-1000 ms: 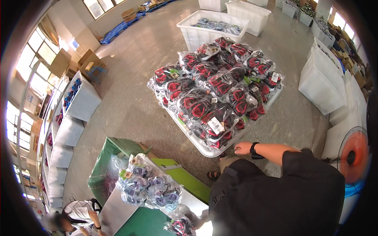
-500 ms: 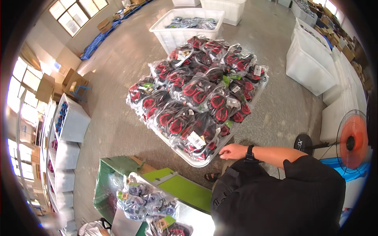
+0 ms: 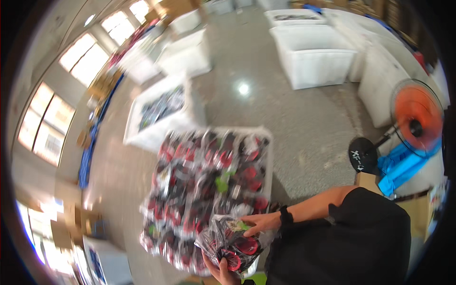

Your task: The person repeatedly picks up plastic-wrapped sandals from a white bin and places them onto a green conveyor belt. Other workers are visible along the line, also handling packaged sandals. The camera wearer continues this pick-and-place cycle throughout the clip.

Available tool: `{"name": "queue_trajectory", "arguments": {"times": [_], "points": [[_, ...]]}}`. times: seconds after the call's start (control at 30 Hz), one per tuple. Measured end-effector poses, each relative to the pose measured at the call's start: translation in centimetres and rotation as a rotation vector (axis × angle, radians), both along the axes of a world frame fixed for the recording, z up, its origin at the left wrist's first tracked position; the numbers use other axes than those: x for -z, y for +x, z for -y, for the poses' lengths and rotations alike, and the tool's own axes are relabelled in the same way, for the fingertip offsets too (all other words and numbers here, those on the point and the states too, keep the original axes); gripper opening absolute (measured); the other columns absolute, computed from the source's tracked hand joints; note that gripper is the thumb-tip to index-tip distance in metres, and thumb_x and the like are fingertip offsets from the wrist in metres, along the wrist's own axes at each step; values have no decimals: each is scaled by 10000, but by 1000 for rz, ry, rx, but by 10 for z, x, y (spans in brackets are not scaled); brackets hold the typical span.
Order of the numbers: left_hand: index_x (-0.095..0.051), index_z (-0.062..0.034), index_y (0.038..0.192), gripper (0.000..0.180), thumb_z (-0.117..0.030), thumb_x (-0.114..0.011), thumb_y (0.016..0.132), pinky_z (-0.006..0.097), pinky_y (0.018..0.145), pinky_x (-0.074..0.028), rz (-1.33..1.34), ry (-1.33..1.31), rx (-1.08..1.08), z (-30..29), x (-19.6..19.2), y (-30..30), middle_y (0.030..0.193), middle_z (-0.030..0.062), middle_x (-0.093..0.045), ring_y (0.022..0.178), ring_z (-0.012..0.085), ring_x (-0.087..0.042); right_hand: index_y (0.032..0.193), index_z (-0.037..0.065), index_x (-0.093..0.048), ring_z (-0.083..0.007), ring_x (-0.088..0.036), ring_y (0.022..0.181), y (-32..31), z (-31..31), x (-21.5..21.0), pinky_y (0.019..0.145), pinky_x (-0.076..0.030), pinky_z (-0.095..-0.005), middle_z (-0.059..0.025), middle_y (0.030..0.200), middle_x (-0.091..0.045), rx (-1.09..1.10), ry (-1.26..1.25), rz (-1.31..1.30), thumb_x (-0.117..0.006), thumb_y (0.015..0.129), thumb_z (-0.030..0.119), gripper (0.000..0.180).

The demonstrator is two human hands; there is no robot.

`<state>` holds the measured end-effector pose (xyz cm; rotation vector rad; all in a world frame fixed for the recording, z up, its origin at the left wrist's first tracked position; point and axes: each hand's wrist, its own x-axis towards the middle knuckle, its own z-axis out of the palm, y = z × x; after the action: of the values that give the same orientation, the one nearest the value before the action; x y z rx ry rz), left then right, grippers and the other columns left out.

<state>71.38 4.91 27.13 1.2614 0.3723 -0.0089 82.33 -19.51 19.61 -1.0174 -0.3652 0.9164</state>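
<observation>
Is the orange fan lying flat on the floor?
No, the orange fan stands upright on its round black base beside the white bins.

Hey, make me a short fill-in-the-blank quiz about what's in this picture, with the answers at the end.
1. Both hands, the right hand and the left hand, hold a clear ___ of red and black items.
2. The pile of bags lies in a white ___.
3. The fan at the right has an ___ head.
4. The right wrist wears a black ___.

Answers: bag; crate; orange; watch

Seemingly red-black clear bags [image 3: 209,190] heaped centre
</observation>
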Motion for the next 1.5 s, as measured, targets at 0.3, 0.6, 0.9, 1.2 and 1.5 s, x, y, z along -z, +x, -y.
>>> {"name": "queue_trajectory", "arguments": {"times": [0.3, 0.6, 0.9, 1.2, 1.5], "points": [[-280, 37, 1550, 749, -156, -697, 958, 357, 907, -540, -28, 97, 477, 136, 15, 185, 1324, 164, -580, 1037, 196, -620, 1593, -13, -143, -210, -401, 1413, 58, 144, 15, 1182, -323, -352, -148, 1524, -427, 582, -242, 104, -846, 852, 317, 1073], [-588, 66, 1292, 495, -238, -733, 929, 350, 871, -490, -225, 472, 536, 159, 102, 265, 1048, 87, -641, 955, 192, -599, 1343, -6, -531, -136, -590, 978, 48, 205, 36, 893, -487, -302, -37, 1048, -617, 1046, -296, -368, -770, 821, 106, 585], [-406, -110, 1522, 960, -323, -884, 717, 555, 1161, -297, 350, 1491, 390, 149, 141, 325, 1512, 286, -350, 1413, 470, -319, 1508, -118, -238, -171, -658, 977, 46, 246, 60, 883, -541, -327, -124, 1109, -656, 1234, -250, -501, -728, 846, 87, 849], [-245, -216, 1620, 1243, -324, -957, 607, 544, 1154, -307, 422, 1582, 364, 187, 146, 357, 1535, 212, -340, 1424, 413, -344, 1562, -99, -172, -185, -666, 976, 72, 229, 62, 881, -533, -319, -162, 1168, -645, 1230, -285, -400, -708, 875, 60, 886], [-349, -202, 1574, 1026, -156, -817, 662, 504, 935, -489, 386, 1570, 317, 173, 152, 392, 1160, 150, -506, 1101, 400, -526, 1575, -90, -181, -230, -519, 1290, 129, 200, 37, 1091, -412, -345, -178, 1438, -505, 1117, -391, -156, -775, 843, 215, 991]]}}
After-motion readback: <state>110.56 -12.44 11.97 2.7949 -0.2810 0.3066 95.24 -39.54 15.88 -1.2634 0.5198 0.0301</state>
